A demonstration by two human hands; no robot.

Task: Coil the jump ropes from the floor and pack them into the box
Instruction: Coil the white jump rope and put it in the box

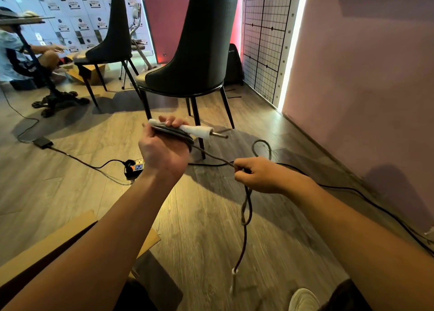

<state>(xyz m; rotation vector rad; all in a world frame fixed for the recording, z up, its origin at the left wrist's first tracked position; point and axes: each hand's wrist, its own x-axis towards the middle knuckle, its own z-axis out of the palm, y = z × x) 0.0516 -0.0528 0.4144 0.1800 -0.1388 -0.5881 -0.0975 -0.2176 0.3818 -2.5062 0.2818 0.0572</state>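
Jump rope (pixel 246 207) spans our hands: our left hand (pixel 164 151) grips its white handle (pixel 199 130) and wound loops (pixel 175 132) together so the coil holds shape, while our right hand (pixel 256 174) pinches the slack to feed another loop.

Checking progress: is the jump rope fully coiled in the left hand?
No: the left hand grips some coils with a white handle, but the right hand pinches loose jump rope trailing down to the floor.

Bright strip light (pixel 293 40) throws hard shadows; dangling jump rope (pixel 244 231) blurs, edges warp.
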